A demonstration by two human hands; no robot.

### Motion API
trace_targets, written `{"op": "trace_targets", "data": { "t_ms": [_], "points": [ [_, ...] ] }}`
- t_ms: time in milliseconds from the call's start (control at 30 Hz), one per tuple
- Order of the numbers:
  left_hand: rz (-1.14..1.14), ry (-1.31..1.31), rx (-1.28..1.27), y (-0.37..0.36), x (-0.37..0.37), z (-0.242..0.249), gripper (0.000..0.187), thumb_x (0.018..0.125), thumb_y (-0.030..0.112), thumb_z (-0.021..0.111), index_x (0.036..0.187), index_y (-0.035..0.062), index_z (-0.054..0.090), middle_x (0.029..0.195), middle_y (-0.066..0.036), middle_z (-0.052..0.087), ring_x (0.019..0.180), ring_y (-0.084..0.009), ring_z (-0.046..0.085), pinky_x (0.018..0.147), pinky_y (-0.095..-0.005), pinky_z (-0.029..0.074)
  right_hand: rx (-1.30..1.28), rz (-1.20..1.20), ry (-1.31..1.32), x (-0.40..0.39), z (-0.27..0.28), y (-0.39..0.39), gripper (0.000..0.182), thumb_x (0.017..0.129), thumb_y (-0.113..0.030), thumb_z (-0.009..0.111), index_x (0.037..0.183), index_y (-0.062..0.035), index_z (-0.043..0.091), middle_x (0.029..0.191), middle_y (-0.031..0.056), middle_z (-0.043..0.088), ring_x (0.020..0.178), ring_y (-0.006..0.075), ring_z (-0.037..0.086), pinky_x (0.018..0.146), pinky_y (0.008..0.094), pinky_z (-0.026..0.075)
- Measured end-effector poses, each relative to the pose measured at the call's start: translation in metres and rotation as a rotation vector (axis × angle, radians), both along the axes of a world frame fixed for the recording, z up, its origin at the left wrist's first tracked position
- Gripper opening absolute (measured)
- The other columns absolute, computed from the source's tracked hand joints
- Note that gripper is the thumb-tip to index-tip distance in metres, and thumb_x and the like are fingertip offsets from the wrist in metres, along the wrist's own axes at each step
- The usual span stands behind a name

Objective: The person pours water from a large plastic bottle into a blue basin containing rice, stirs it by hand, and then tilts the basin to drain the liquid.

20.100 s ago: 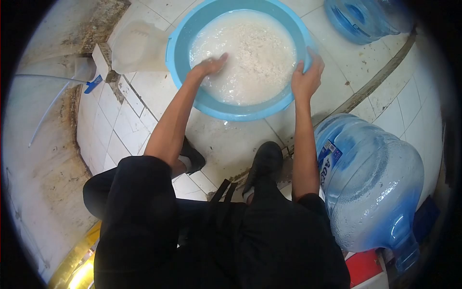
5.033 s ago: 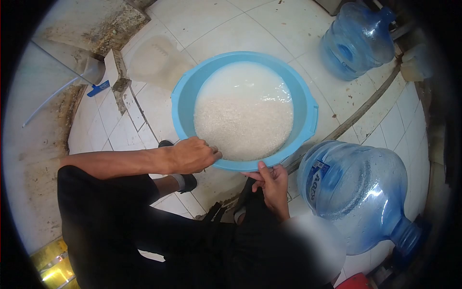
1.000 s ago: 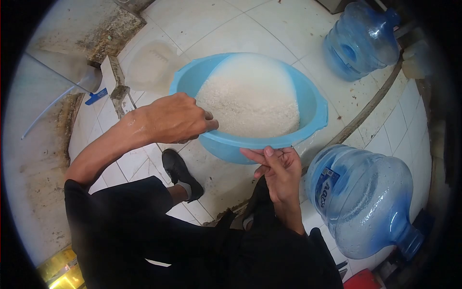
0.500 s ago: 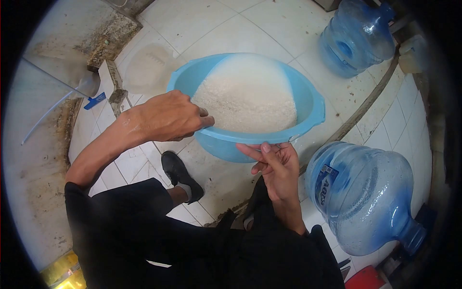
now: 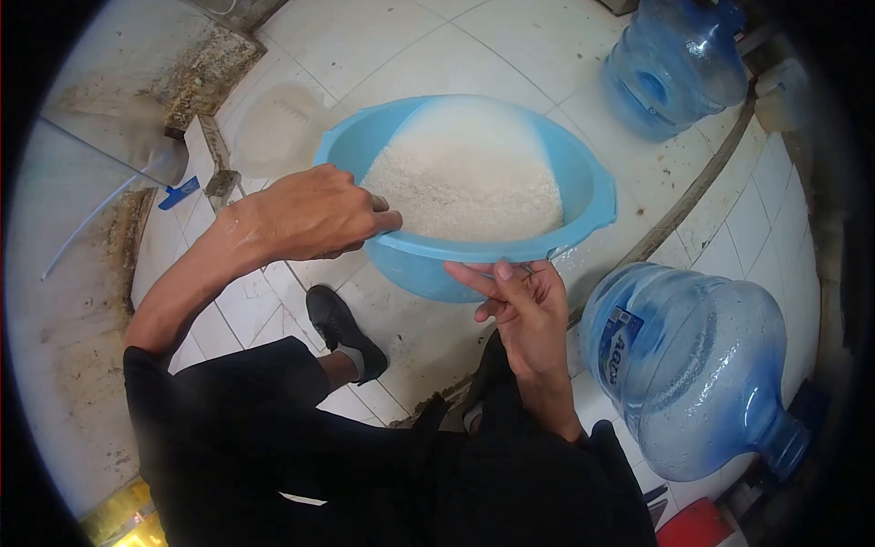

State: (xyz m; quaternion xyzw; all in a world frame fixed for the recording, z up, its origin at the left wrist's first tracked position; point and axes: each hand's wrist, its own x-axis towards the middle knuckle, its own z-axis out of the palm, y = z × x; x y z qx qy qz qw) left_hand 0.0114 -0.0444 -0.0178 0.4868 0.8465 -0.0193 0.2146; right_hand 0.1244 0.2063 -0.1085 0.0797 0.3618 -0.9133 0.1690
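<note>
A light blue basin (image 5: 597, 196) is held above the tiled floor, its near rim slightly lower. White grains like rice (image 5: 474, 196) lie inside, with cloudy whitish liquid toward the far side. My left hand (image 5: 310, 214) is closed on the rim at the near left, knuckles up, fingertips partly hidden. Under the near rim, right of the middle, my right hand (image 5: 524, 305) faces palm up, thumb and fingers touching the basin from below. Small drops or a trickle show at the rim just above the right hand.
Two large clear blue water bottles lie at the right, one near (image 5: 688, 369) and one far (image 5: 674, 68). A blue squeegee (image 5: 179, 192) is at the left. A red object (image 5: 694, 526) sits at the bottom right. A raised edge (image 5: 679, 214) crosses the floor.
The basin has risen very slightly in view, and its near rim has shifted up a little with both hands. Drops now show beside the rim at the right.
</note>
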Motion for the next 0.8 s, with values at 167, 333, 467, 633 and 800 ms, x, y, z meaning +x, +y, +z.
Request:
{"op": "trace_targets", "data": {
  "t_ms": [167, 333, 467, 633, 800],
  "points": [
    [-0.003, -0.025, -0.040, 0.003, -0.002, 0.006, 0.019, 0.083, 0.004, 0.067, 0.102, 0.0013, 0.068, 0.084, -0.012, 0.073, 0.079, -0.0308, 0.073, 0.070, -0.0414, 0.057, 0.023, -0.004, -0.012, 0.001, 0.003, -0.001, 0.032, 0.104, -0.011, 0.052, 0.130, 0.0069, 0.048, 0.110, 0.0217, 0.072, 0.110, 0.0352, 0.069, 0.061, 0.0272, 0.059],
    [0.016, -0.050, -0.112, 0.007, -0.003, 0.010, 0.018, 0.084, 0.004, 0.066, 0.102, 0.0013, 0.066, 0.083, -0.015, 0.072, 0.079, -0.0311, 0.073, 0.071, -0.0417, 0.057, 0.019, -0.003, -0.031, 0.001, 0.003, -0.002, 0.029, 0.104, -0.014, 0.053, 0.126, 0.0053, 0.051, 0.111, 0.0208, 0.072, 0.111, 0.0349, 0.069, 0.062, 0.0269, 0.060],
    [0.024, -0.051, -0.130, 0.009, 0.002, 0.010, 0.027, 0.082, 0.001, 0.075, 0.109, 0.0021, 0.073, 0.094, -0.014, 0.076, 0.082, -0.0271, 0.075, 0.076, -0.0353, 0.061, -0.001, 0.022, -0.036, 0.004, 0.001, -0.002, 0.028, 0.104, -0.016, 0.054, 0.123, 0.0043, 0.054, 0.113, 0.0208, 0.071, 0.113, 0.0343, 0.068, 0.066, 0.0275, 0.060],
    [0.038, -0.059, -0.150, 0.008, 0.005, 0.012, 0.022, 0.084, 0.003, 0.068, 0.106, 0.0031, 0.067, 0.088, -0.012, 0.073, 0.080, -0.0289, 0.073, 0.073, -0.0396, 0.059, -0.025, 0.033, -0.066, 0.006, 0.008, -0.002, 0.027, 0.104, -0.017, 0.055, 0.121, 0.0034, 0.054, 0.114, 0.0206, 0.070, 0.115, 0.0346, 0.067, 0.075, 0.0304, 0.062],
    [0.040, -0.048, -0.182, 0.007, 0.008, 0.011, 0.025, 0.084, 0.002, 0.074, 0.109, 0.0037, 0.073, 0.097, -0.014, 0.076, 0.084, -0.0282, 0.076, 0.077, -0.0357, 0.061, -0.045, 0.041, -0.085, 0.011, 0.011, -0.005, 0.026, 0.104, -0.017, 0.054, 0.121, 0.0030, 0.053, 0.119, 0.0211, 0.068, 0.119, 0.0354, 0.065, 0.085, 0.0328, 0.061]
  ]
}}
